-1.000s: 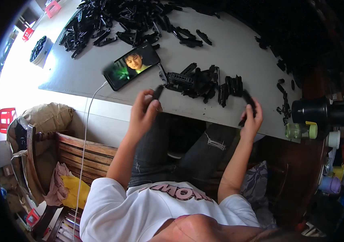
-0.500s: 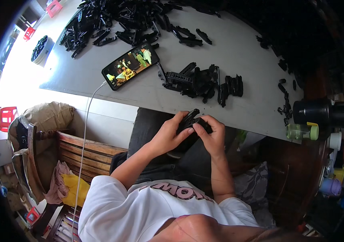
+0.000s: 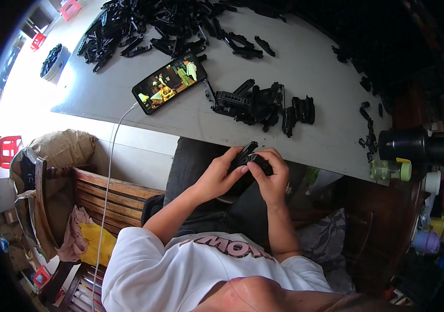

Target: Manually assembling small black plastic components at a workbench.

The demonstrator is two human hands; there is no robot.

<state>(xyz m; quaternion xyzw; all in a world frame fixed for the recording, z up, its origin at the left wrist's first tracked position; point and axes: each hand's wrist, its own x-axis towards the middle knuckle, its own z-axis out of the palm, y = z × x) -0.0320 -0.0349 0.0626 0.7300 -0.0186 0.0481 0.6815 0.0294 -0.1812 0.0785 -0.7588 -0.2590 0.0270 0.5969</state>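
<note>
- the left hand (image 3: 217,177) and the right hand (image 3: 272,174) meet over the lap, just below the near edge of the grey surface (image 3: 315,67).
- both hands close around a black plastic part (image 3: 247,157): left fingers curl under it from the left, right fingers and thumb pinch it from the right and above.
- the part sits between the two hands, tilted, with its upper end poking out above the fingers.
- just beyond the hands, on the surface, lies a small heap of black parts (image 3: 256,104), with a few upright pieces at its right side.
- up and to the left of the left hand lies a phone (image 3: 169,85) with a lit screen; a white cable (image 3: 108,166) runs from it over the edge and down, left of the left forearm.
- far beyond the hands, a large pile of black parts (image 3: 154,23) covers the back of the surface.
- well to the right of the right hand, a green-capped bottle (image 3: 391,169) lies at the surface's corner.
- left of the left arm stands a wooden bench (image 3: 107,195).
</note>
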